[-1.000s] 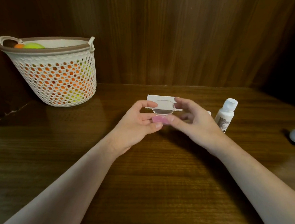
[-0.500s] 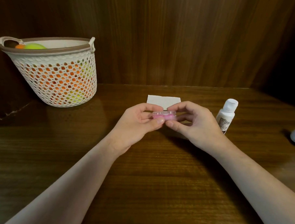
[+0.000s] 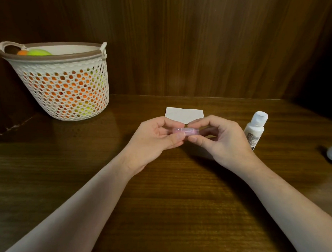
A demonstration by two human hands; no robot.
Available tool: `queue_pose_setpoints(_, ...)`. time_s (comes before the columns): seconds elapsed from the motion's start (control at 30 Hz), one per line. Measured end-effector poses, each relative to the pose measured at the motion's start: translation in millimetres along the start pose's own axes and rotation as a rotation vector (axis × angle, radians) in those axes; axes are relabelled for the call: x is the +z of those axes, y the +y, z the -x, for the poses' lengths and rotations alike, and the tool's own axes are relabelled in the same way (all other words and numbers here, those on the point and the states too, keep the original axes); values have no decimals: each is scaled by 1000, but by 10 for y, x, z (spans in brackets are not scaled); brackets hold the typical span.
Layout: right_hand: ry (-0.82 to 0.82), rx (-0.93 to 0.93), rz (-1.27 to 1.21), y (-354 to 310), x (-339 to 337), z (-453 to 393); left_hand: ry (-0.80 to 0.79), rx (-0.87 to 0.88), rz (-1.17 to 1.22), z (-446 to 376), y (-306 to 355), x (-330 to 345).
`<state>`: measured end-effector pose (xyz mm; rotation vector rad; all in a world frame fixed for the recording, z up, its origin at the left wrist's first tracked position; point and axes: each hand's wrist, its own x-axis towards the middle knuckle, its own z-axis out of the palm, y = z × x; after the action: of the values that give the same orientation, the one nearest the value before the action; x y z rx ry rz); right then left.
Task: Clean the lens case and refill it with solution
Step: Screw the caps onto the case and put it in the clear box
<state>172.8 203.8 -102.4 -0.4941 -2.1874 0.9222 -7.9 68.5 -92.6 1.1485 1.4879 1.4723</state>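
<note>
Two hands meet at frame centre: left hand (image 3: 152, 140) pinches the left end of the pink lens case (image 3: 184, 131) between thumb and curled fingers, right hand (image 3: 221, 140) pinches the right end, case held closed above the wooden table (image 3: 174, 201), folded tissue (image 3: 183, 113) just behind. Solution bottle (image 3: 255, 128) stands capped right of centre, untouched; basket (image 3: 64, 82) upper left. Step looks like opening the case for cleaning; next move likely calls for prying the lid while one hand steadies the base.

dark label on white bottle (image 3: 255, 130), print too blurred to read
</note>
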Motion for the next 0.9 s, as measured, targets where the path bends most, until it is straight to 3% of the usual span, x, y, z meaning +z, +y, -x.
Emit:
queue_pose_setpoints(0.53,62,-76,57,-94,0,29,54,157,-161,-3,-3,35)
queue_pose_setpoints(0.9,14,-86,39,-110,-19,30,47,81,-85,0,-9,36)
